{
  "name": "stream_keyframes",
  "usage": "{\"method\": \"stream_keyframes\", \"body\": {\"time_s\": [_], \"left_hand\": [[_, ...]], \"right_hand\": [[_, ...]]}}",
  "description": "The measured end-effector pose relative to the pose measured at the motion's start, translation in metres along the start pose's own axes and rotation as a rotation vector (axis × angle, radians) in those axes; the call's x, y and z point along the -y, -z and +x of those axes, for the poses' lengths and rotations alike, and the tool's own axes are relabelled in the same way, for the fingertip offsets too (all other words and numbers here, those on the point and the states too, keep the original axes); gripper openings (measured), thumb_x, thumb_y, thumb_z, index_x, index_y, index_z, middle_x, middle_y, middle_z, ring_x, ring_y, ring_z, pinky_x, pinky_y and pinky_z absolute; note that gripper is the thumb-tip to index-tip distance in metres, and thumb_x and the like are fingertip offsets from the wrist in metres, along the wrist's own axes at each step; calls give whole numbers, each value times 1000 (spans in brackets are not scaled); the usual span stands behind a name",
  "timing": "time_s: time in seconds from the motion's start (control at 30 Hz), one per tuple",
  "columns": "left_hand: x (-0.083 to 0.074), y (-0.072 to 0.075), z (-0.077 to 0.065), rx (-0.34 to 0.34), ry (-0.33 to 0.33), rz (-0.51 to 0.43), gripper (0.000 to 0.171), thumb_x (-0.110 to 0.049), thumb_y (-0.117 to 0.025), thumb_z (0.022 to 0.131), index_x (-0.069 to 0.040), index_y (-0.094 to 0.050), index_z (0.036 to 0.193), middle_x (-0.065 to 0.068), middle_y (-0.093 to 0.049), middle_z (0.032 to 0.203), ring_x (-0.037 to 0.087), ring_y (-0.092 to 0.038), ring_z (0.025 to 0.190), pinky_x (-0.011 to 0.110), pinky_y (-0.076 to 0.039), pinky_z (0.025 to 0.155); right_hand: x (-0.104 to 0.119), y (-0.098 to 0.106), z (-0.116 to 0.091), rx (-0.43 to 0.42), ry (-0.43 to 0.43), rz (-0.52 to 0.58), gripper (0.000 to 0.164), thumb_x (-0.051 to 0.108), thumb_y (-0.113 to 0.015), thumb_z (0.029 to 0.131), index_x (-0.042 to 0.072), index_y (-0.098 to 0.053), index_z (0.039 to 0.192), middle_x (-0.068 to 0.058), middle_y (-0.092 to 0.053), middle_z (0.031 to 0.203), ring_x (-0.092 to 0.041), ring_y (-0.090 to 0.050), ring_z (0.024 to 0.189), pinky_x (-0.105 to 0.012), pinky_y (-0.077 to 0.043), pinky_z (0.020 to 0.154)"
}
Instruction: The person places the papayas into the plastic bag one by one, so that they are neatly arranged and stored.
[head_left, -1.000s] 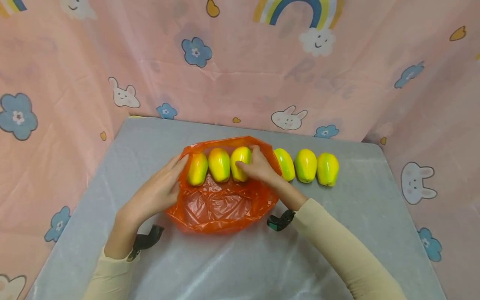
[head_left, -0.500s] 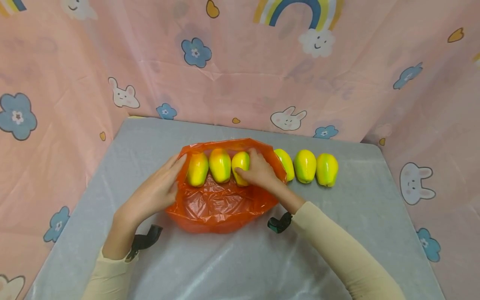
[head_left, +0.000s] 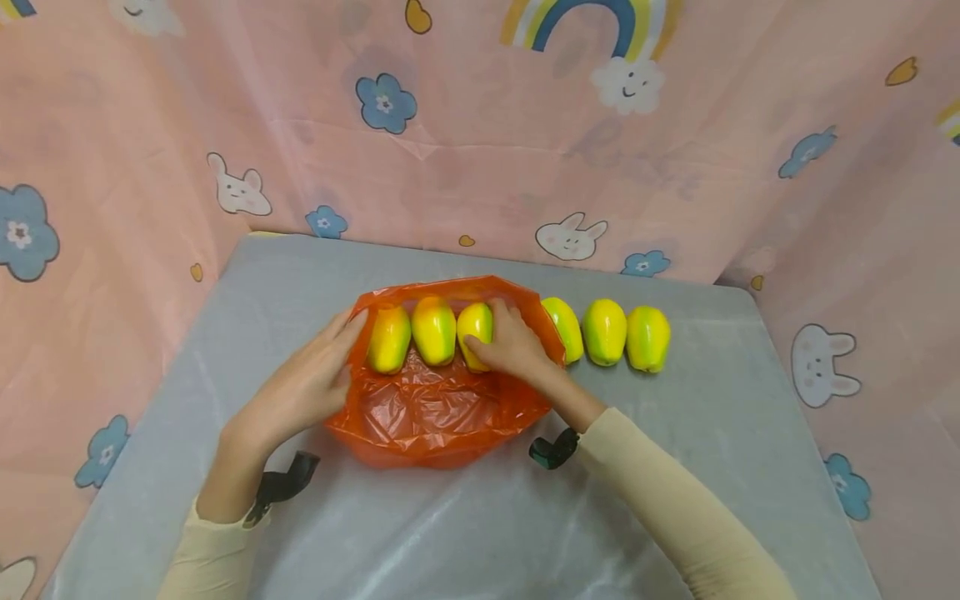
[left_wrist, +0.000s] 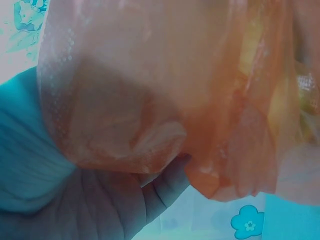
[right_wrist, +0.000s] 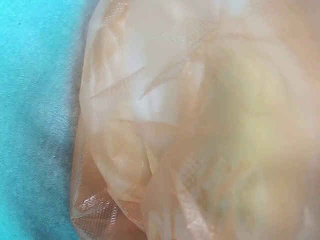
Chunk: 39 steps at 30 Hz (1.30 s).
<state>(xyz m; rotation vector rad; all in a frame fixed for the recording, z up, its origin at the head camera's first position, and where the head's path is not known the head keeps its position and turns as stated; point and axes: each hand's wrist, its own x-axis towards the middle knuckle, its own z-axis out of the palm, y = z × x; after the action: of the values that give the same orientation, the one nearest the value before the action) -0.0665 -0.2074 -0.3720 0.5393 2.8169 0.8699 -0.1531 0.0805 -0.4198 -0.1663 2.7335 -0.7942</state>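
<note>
An orange plastic bag (head_left: 427,417) lies with its mouth spread wide in the head view. Inside, along its far side, stand two yellow-green papayas, a left one (head_left: 389,342) and a middle one (head_left: 434,332). My right hand (head_left: 513,342) reaches into the bag and grips a third papaya (head_left: 476,333) between thumb and fingers. At the bag's left rim, my left hand (head_left: 307,379) holds the plastic. The left wrist view shows the bag film hanging over the left fingers, hiding most of them. In the right wrist view, bag film covers the hand.
Right of the bag, a row of papayas rests on the grey table (head_left: 712,467): one partly behind the bag's rim (head_left: 564,329), one in the middle (head_left: 604,332) and one at the end (head_left: 648,339). A pink patterned curtain (head_left: 465,167) rises behind the table.
The papaya in my right hand has settled slightly lower and deeper into the bag, the hand moving with it. My left hand keeps its place at the rim. The head view has shifted slightly.
</note>
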Motion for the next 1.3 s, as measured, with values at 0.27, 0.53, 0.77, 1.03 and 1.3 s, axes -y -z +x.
{"method": "stream_keyframes", "body": {"time_s": [0.27, 0.53, 0.77, 1.03, 1.3], "left_hand": [[1, -4, 3, -10, -19, 9, 82, 11, -56, 91, 4, -23, 166, 23, -22, 175, 44, -32, 159, 62, -35, 126], [-1, -7, 8, 3, -24, 15, 81, 8, -55, 92, 3, -23, 166, 25, -22, 175, 45, -31, 159, 63, -34, 126], [-2, -8, 10, -3, -33, 6, 82, 7, -56, 93, 2, -23, 167, 23, -21, 176, 44, -32, 160, 62, -35, 126], [-3, -9, 7, -4, -19, -1, 81, 7, -56, 93, 2, -23, 167, 23, -21, 176, 44, -31, 160, 62, -35, 126], [1, -4, 2, -6, -2, 9, 80, 4, -61, 95, 2, -24, 166, 23, -21, 176, 45, -31, 160, 63, -35, 126]], "right_hand": [[-4, 3, -6, 3, 24, 12, 79, 41, -68, 99, 8, -31, 161, -22, -45, 154, -38, -59, 128, -57, -53, 113], [-6, 18, -24, -26, 64, 29, 82, 42, -67, 100, 10, -29, 165, -26, -38, 161, -41, -57, 132, -61, -52, 114], [-8, 34, -40, -160, 171, 120, 70, 33, -67, 101, 6, -40, 159, -21, -43, 158, -40, -52, 139, -61, -49, 117], [-15, 38, -55, -358, 252, 150, 53, 28, -68, 101, 5, -57, 147, -18, -55, 149, -40, -61, 131, -59, -54, 108], [-29, 46, -68, -433, 307, 178, 48, 23, -70, 100, 7, -60, 144, -15, -57, 147, -37, -62, 130, -56, -63, 97]]}}
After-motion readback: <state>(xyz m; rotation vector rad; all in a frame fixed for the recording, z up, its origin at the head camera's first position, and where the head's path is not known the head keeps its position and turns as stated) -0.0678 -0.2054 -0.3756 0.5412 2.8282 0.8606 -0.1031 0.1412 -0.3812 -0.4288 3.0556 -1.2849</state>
